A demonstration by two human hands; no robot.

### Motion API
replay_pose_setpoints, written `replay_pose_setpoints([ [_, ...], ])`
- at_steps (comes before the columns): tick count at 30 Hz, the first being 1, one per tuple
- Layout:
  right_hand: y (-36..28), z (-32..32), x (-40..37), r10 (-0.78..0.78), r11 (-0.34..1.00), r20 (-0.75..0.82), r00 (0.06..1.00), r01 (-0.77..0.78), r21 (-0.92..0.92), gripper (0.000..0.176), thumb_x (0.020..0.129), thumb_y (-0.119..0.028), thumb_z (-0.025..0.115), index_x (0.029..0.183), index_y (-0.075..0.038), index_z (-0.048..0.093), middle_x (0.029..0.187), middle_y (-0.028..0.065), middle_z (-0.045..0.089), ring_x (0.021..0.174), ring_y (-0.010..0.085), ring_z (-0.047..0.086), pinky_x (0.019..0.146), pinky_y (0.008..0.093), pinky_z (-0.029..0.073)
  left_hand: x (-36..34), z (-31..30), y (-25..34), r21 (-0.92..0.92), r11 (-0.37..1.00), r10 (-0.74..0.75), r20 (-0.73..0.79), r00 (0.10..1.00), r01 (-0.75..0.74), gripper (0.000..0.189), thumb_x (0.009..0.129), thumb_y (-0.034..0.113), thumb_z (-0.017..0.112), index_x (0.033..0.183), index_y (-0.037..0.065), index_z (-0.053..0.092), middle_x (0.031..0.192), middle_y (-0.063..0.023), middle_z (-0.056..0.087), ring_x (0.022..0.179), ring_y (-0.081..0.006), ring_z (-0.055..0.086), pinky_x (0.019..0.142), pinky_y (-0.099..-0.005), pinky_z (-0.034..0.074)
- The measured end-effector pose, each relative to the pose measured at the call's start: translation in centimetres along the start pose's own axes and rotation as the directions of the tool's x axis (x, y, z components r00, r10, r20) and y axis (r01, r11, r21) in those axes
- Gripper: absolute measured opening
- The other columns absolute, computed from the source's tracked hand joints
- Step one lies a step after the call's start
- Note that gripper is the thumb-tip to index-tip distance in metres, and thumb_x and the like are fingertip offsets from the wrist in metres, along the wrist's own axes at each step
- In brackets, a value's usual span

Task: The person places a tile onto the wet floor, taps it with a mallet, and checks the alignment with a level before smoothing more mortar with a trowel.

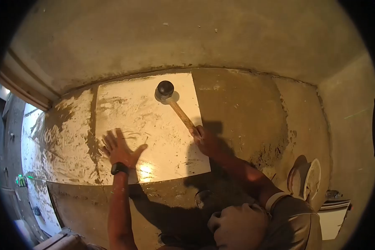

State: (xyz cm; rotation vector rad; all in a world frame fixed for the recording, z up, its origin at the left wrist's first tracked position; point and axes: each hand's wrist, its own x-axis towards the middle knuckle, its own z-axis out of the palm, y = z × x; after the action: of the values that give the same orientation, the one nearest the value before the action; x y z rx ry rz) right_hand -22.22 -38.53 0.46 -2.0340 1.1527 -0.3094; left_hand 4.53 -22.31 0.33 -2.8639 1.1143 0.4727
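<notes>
My right hand (200,137) is closed round the wooden handle of a rubber mallet (181,113). Its black head is over the upper part of a large white floor tile (171,141) smeared with grey mortar. Fingers spread, my left hand (123,150) lies on the same tile near its left edge, with a dark watch on the wrist. A second mortar-smeared tile (68,137) lies to the left, a narrow dark joint between the two.
Grey mortar bed (241,108) stretches right of the tile. A white bucket (312,179) stands at the right, near stacked tiles (334,218). A small device with green light (21,180) sits at far left. The wall (187,33) runs along the back.
</notes>
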Motion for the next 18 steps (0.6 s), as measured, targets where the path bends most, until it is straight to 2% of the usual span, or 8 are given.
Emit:
replay_pose_setpoints([
  [2, 0.1, -0.4, -0.6, -0.019, 0.998, -0.064, 0.998, 0.023, 0.058, 0.048, 0.103, -0.049, 0.047, 0.093, -0.003, 0.06, 0.075, 0.0212, 0.063, 0.067, 0.0407, 0.062, 0.063, 0.0505, 0.047, 0.2, 1.0, 1.2, -0.028, 0.986, 0.162, 0.009, 0.987, -0.162, 0.128, 0.068, 0.085, 0.062, 0.161, 0.014, 0.009, 0.166, -0.0221, -0.002, 0.154, -0.0376, -0.005, 0.121, -0.058, -0.003],
  [3, 0.3, -0.4, -0.4, -0.019, 0.998, -0.066, 0.998, 0.022, 0.059, 0.048, 0.103, -0.049, 0.047, 0.093, -0.003, 0.06, 0.075, 0.0212, 0.063, 0.067, 0.0407, 0.062, 0.063, 0.0505, 0.047, 0.0, 0.6, 2.4, 0.0, 0.984, 0.176, 0.035, 0.984, -0.176, 0.127, 0.069, 0.084, 0.062, 0.161, 0.015, 0.009, 0.166, -0.0214, -0.002, 0.154, -0.037, -0.005, 0.122, -0.0579, -0.002],
  [5, 1.1, 0.1, 0.0, 0.086, 0.99, -0.055, 0.995, -0.092, -0.107, 0.047, 0.102, -0.048, 0.049, 0.09, -0.004, 0.059, 0.077, 0.021, 0.064, 0.067, 0.041, 0.062, 0.062, 0.0506, 0.047, 0.4, 1.1, 3.3, -0.002, 0.986, 0.166, 0.053, 0.985, -0.167, 0.127, 0.068, 0.087, 0.059, 0.161, 0.017, 0.008, 0.166, -0.0206, -0.003, 0.154, -0.0367, -0.005, 0.122, -0.0588, -0.001],
  [6, 1.6, 0.3, 0.4, 0.086, 0.99, -0.056, 0.995, -0.092, -0.106, 0.047, 0.102, -0.048, 0.049, 0.09, -0.004, 0.059, 0.077, 0.021, 0.064, 0.067, 0.041, 0.062, 0.062, 0.0506, 0.047, 0.7, 1.4, 3.6, -0.008, 0.988, 0.156, 0.069, 0.985, -0.156, 0.128, 0.067, 0.09, 0.056, 0.161, 0.018, 0.008, 0.166, -0.0198, -0.004, 0.154, -0.0365, -0.005, 0.121, -0.0597, -0.001],
  [9, 3.2, 1.2, 1.9, 0.033, 0.995, -0.122, 0.992, -0.044, -0.088, 0.046, 0.101, -0.046, 0.052, 0.085, -0.004, 0.058, 0.073, 0.02, 0.063, 0.064, 0.0411, 0.06, 0.06, 0.0504, 0.047, 0.7, 1.1, 4.1, 0.01, 0.991, 0.136, 0.077, 0.988, -0.137, 0.126, 0.068, 0.09, 0.055, 0.161, 0.02, 0.007, 0.166, -0.0181, -0.003, 0.154, -0.0355, -0.004, 0.121, -0.0622, 0.0],
  [11, 4.1, 1.8, 2.9, -0.09, 0.987, -0.141, 0.986, 0.07, -0.142, 0.045, 0.101, -0.045, 0.053, 0.084, -0.003, 0.058, 0.069, 0.0201, 0.061, 0.059, 0.0385, 0.059, 0.057, 0.0499, 0.046, 0.6, 1.0, 4.1, 0.011, 0.994, 0.112, 0.084, 0.99, -0.113, 0.126, 0.067, 0.089, 0.058, 0.161, 0.021, 0.007, 0.167, -0.0171, -0.003, 0.154, -0.0345, -0.004, 0.12, -0.0635, 0.0],
  [16, 4.0, 1.5, 4.1, -0.07, 0.997, -0.075, 0.995, 0.068, -0.03, 0.047, 0.103, -0.043, 0.052, 0.081, -0.001, 0.058, 0.062, 0.0186, 0.057, 0.054, 0.0346, 0.056, 0.054, 0.048, 0.044, 0.8, 1.0, 4.2, -0.012, 0.995, 0.096, 0.083, 0.992, -0.096, 0.127, 0.067, 0.088, 0.059, 0.161, 0.02, 0.008, 0.166, -0.019, -0.003, 0.154, -0.0364, -0.004, 0.12, -0.063, 0.0],
  [18, 3.8, 1.5, 4.0, -0.08, 0.996, -0.059, 0.995, 0.082, 0.022, 0.048, 0.103, -0.044, 0.051, 0.081, -0.001, 0.058, 0.061, 0.0181, 0.056, 0.053, 0.034, 0.056, 0.053, 0.0473, 0.043, 0.7, 1.1, 4.1, -0.025, 0.991, 0.131, 0.068, 0.989, -0.13, 0.128, 0.067, 0.087, 0.06, 0.161, 0.016, 0.011, 0.166, -0.0217, 0.0, 0.153, -0.0394, -0.003, 0.12, -0.0637, 0.003],
])
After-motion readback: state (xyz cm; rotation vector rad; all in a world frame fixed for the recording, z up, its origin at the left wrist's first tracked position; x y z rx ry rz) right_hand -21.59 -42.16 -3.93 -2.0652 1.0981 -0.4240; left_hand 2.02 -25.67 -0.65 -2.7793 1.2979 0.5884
